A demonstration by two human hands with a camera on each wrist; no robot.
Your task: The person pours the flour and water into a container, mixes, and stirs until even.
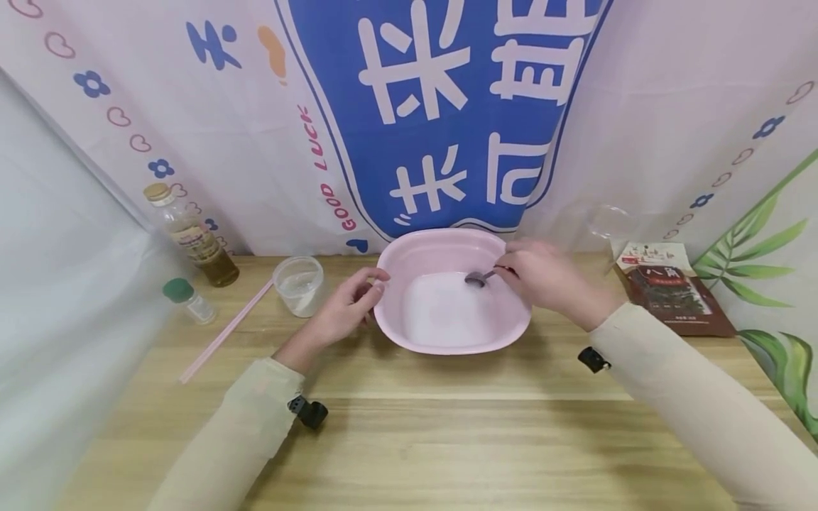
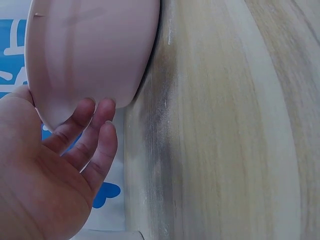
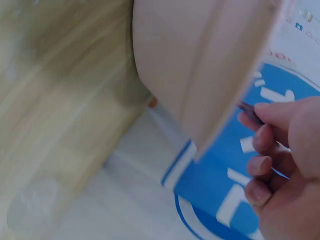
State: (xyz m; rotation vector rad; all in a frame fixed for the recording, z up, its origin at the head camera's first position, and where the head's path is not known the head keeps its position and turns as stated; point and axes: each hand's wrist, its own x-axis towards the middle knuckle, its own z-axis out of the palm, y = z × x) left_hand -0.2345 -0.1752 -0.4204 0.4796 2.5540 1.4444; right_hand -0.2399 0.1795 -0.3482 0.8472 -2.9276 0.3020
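A pink plastic basin (image 1: 391, 323) stands on the wooden table against the printed cloth, its bottom covered with something whitish. My left hand (image 1: 348, 305) holds it at the left rim; in the left wrist view the fingertips (image 2: 106, 107) curve up against its outer wall. Over the right side of the basin, my right hand (image 1: 540, 277) pinches the handle of a dark spoon (image 1: 476, 279), its bowl down inside the basin. Only the end of the spoon handle (image 3: 250, 113) shows in the right wrist view, between thumb and finger.
To the left stand a clear tub (image 1: 299, 287), a corked bottle of amber liquid (image 1: 201, 245) and a green-capped jar (image 1: 192, 301), with pink chopsticks (image 1: 226, 330) lying nearby. At right are a brown spice packet (image 1: 677, 291) and a clear round container (image 1: 608, 221).
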